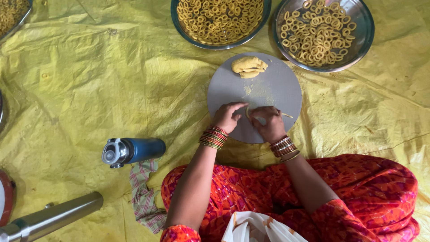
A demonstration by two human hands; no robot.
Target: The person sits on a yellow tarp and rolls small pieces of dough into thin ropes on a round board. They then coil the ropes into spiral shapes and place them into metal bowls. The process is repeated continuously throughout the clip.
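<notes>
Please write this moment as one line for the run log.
left hand: on dough strip | right hand: shaping dough strip | surface: round board | dough lump: far edge

- No packages, labels, signs or screens show anywhere on the yellow sheet; nothing in view carries a printed wrapper or a display.

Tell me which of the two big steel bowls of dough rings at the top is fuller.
The left bowl, straight above the round board: rings are heaped across it, hiding its bottom. The right bowl holds a thinner layer, with bare steel showing around the sides.
</notes>
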